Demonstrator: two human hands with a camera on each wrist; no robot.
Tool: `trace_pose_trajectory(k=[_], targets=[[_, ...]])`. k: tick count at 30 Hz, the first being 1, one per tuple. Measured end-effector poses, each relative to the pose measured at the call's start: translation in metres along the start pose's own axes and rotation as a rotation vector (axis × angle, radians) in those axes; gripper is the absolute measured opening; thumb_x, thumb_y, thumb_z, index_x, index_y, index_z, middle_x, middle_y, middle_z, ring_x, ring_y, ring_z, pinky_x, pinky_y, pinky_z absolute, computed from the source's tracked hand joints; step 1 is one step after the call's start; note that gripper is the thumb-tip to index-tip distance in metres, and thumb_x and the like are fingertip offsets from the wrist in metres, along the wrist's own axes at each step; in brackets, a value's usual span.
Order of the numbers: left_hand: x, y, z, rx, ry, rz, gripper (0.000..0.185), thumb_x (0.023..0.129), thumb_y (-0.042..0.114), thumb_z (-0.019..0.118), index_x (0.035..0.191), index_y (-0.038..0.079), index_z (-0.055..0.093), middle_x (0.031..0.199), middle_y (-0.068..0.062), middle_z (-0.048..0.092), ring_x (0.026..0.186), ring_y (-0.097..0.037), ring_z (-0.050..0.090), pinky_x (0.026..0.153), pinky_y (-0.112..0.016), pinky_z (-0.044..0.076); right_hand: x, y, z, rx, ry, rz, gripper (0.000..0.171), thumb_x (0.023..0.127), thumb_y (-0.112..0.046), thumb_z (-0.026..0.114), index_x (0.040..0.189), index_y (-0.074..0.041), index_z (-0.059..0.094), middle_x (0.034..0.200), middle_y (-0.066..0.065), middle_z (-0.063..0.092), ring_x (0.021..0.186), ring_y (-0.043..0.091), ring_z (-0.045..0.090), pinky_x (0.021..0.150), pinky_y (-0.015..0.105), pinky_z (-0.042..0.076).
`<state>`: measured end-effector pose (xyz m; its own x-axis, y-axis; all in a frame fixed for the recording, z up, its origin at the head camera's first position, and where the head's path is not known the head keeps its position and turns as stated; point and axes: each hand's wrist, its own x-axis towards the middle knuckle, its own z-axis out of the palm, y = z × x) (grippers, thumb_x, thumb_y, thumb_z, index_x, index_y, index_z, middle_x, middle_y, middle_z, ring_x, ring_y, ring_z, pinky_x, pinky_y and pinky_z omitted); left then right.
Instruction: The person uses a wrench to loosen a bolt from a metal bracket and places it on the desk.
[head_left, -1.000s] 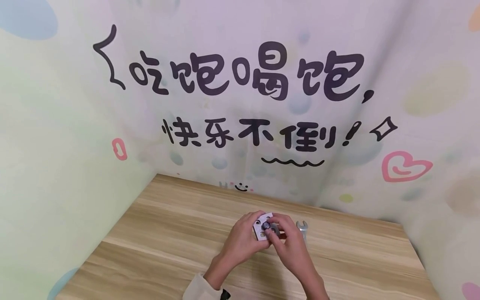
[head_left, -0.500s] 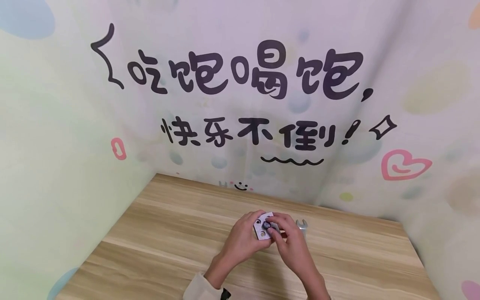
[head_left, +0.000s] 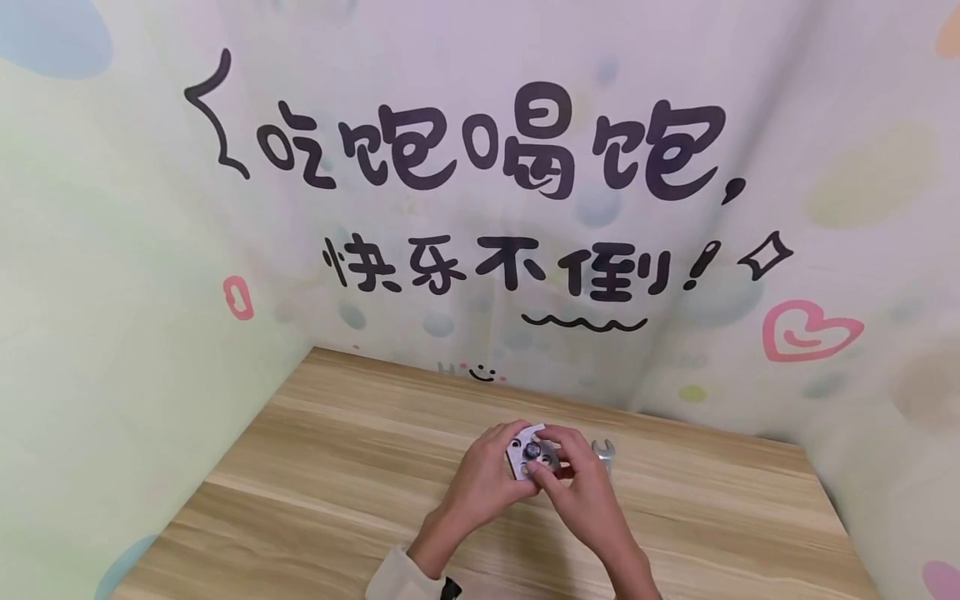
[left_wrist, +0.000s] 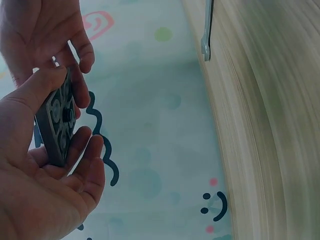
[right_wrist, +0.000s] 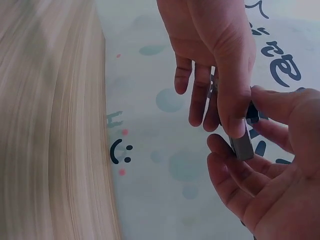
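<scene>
2 bare hands meet above the wooden table (head_left: 337,467), close to its far edge, with a small square metal plate (head_left: 527,451) between them. The left hand (head_left: 486,479) grasps the plate by its edges, thumb on the upper rim and fingers curled under the lower one, so the drilled face looks toward the person; the left wrist view shows it as a thin grey slab (left_wrist: 57,125) with several round holes. The right hand (head_left: 581,483) closes its fingertips on a small dark round part (head_left: 533,450) seated at 1 of the holes, thumb and forefinger pinching it. The plate looks rigid and dense for its size, probably metal with smooth faces that could slip, so the edge grip seems the sound place to hold, leaving the face free. The dark part is tiny and would likely roll away if dropped, and only a fingertip pinch fits it. An open-ended spanner (head_left: 603,454) lies flat on the table just right of the hands, untouched. Behind stands a pastel backdrop (head_left: 480,208) with black lettering.
</scene>
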<state>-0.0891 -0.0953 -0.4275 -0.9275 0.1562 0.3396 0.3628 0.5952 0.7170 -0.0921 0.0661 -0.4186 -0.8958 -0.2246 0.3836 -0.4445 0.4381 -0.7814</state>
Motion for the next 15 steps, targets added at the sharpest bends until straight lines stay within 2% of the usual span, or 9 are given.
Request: trace_pose_trajectory(k=[9, 15], targets=[[-0.0005, 0.0023, 0.0001, 0.002, 0.009, 0.008, 0.062, 0.074, 0.024, 0.087, 0.128, 0.016, 0.059, 0.119, 0.0, 0.065, 0.099, -0.012, 0.057, 0.082, -0.028, 0.05, 0.0013, -0.0036, 0.0025, 0.047, 0.045, 0.049, 0.024, 0.082, -0.003, 0.078, 0.097, -0.011, 0.062, 0.117, 0.009, 0.065, 0.085, 0.018, 0.066, 0.066, 0.024, 0.053], [-0.001, 0.0025, -0.0002, 0.01, 0.016, 0.007, 0.061, 0.074, 0.026, 0.086, 0.128, 0.017, 0.06, 0.118, -0.001, 0.065, 0.099, -0.013, 0.057, 0.081, -0.028, 0.05, 0.0015, -0.0029, 0.003, 0.03, 0.048, 0.021, 0.022, 0.082, -0.004, 0.078, 0.097, -0.013, 0.064, 0.116, 0.007, 0.065, 0.085, 0.018, 0.067, 0.065, 0.024, 0.054]])
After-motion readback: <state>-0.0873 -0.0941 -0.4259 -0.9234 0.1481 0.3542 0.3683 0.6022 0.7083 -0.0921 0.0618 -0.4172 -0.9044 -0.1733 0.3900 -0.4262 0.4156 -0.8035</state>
